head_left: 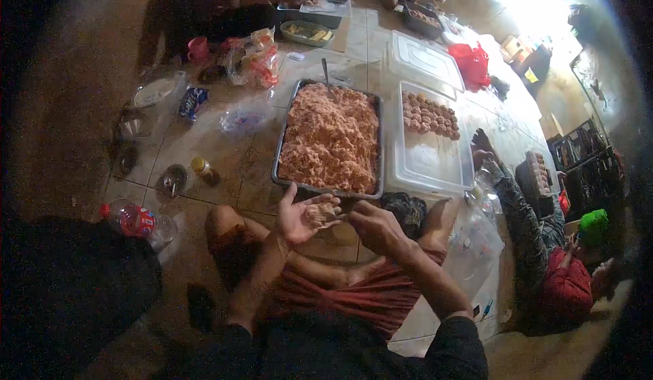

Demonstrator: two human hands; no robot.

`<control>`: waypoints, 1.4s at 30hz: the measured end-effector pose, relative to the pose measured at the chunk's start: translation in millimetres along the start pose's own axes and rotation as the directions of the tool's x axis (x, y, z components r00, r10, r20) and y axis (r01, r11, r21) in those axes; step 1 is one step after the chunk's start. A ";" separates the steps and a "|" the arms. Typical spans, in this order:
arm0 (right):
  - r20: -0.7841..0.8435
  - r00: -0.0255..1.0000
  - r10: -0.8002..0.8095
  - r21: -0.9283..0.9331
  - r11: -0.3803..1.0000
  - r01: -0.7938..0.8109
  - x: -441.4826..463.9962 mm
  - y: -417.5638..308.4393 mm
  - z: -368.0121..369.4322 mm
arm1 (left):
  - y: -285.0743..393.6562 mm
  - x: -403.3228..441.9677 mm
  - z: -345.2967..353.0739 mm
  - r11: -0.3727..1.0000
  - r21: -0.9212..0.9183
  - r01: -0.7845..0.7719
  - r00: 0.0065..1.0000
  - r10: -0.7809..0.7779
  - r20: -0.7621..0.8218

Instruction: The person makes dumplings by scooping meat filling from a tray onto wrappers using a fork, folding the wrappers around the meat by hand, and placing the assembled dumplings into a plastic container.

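Observation:
My left hand (pixel 296 222) is turned palm up just in front of the metal tray, with its thumb spread out. A pale tan, lumpy piece of food (pixel 321 213) rests on its palm and fingers; its exact kind is unclear. Close to the left fingertips, my right hand (pixel 378 229) has its fingers pinched together, and whatever is in them is hidden. The dark-rimmed metal tray (pixel 274 166) is heaped with pinkish minced meat mix (pixel 332 138). A spoon (pixel 325 69) stands upright in the far edge of the mix.
Right of the tray, a clear plastic container (pixel 432 166) holds rows of meatballs (pixel 430 116); its lid (pixel 425 59) lies behind. A black plastic bag (pixel 405 211) sits by my right knee. Leftward are a small jar (pixel 202 166) and a bottle (pixel 132 218). Other people sit around.

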State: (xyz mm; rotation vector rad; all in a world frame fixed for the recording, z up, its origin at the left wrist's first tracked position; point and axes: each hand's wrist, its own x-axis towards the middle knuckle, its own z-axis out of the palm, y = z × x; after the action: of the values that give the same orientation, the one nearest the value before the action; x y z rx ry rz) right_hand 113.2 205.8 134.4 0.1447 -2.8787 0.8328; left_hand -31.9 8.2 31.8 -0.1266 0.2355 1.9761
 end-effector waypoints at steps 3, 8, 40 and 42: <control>0.124 0.986 -0.112 -0.136 0.982 0.129 -1.1 13.7 -3.3 | 2.1 -2.4 1.4 0.990 0.013 0.140 0.990 -0.140 -0.020; 0.084 0.990 -0.115 -0.082 0.989 0.122 -2.7 15.0 6.1 | -9.3 -3.6 3.1 0.990 0.044 0.137 0.990 -0.139 0.026; 0.128 0.870 0.476 0.717 0.562 -0.413 -20.4 15.5 64.4 | -21.0 -16.4 25.1 0.831 0.550 0.084 0.990 -0.005 -0.144; 0.163 0.883 0.440 0.787 0.482 -0.386 -11.1 0.7 59.0 | -23.6 -20.2 28.6 0.696 0.716 0.053 0.995 0.020 -0.093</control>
State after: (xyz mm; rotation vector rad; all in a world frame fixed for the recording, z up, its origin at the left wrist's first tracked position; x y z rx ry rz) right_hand 117.6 175.3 82.9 -0.5182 -2.2234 2.1528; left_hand -1.6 5.8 61.1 0.2937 1.0541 1.7230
